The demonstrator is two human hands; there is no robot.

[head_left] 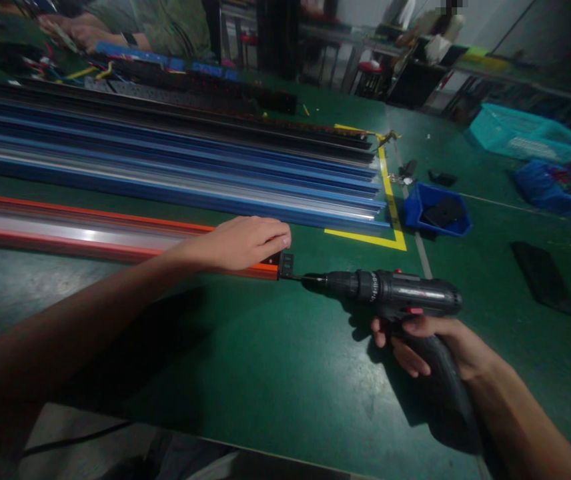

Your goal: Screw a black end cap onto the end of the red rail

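Observation:
A long orange metal profile lies on the green table, a small black end piece at its right end. My left hand is closed over the profile close to that end, fingers wrapped on its top. In my right hand is a black cordless drill, gripped by its handle. The drill points left, and its thin bit reaches the black end piece, low on its face. Whether a screw sits at the tip is too small to tell.
Several blue profiles lie behind the orange one, with dark profiles beyond. At the right stand a small blue bin, a turquoise basket, another blue bin and a flat black object. Across the table, another person's hands hold something.

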